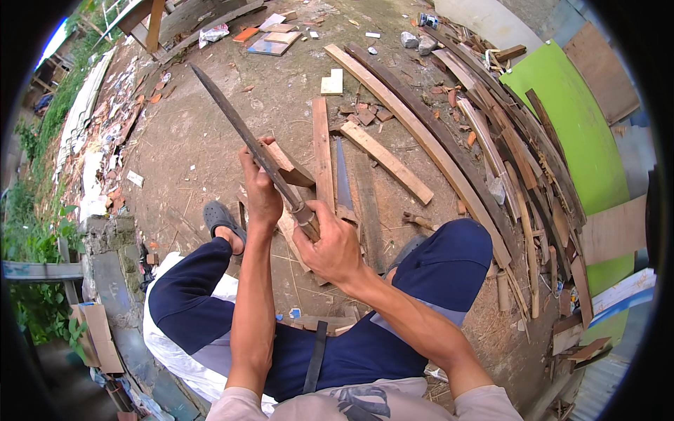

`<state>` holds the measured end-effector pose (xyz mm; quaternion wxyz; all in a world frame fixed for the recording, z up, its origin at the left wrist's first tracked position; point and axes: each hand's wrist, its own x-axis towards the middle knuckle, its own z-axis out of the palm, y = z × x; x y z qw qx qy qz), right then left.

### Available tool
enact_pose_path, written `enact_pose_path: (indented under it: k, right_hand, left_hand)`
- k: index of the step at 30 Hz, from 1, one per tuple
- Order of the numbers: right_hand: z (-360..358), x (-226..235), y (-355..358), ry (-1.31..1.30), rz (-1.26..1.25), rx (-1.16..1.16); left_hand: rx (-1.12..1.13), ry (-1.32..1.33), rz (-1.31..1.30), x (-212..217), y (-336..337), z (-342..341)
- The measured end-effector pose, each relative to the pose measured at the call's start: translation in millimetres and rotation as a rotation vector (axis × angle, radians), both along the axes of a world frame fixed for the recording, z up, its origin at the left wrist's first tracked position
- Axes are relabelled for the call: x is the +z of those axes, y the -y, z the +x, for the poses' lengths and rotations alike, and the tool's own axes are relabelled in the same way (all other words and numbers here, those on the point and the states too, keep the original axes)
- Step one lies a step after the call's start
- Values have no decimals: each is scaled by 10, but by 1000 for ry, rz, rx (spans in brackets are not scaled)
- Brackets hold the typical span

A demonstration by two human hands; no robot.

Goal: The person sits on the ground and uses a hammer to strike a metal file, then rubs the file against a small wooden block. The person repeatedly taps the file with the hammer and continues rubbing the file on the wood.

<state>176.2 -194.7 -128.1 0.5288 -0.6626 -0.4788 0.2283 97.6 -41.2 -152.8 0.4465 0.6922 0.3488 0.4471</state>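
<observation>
My right hand (330,244) is closed around the wooden handle of a machete (232,114). Its long dark blade slants up and to the left, with the tip well beyond my hands. My left hand (260,191) grips a short piece of wood (282,158) just beside the blade, the fingers partly hidden behind blade and wood. Whether the edge touches the wood I cannot tell. Below them on the ground lie a narrow plank (322,144), a handsaw (342,179) with its blade pointing away, and a short wooden batten (390,163).
Long boards (421,149) run along the right, next to a heap of scrap timber (523,168) and a bright green panel (572,133). Small wood offcuts (275,43) lie at the far side. A low block wall (116,281) stands at my left.
</observation>
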Motion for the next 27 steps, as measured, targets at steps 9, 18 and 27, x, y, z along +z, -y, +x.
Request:
enact_pose_path:
  k: [9, 18, 27]
  right_hand:
    - [27, -14, 14, 71, 92, -58]
    - [59, 81, 48, 13, -25, 12]
    - [201, 346, 57, -71, -219, 44]
  left_hand:
    - [-18, 10, 71, -23, 1, 40]
    - [-17, 93, 17, -88, 1, 48]
    - [-66, 173, -93, 48, 35, 105]
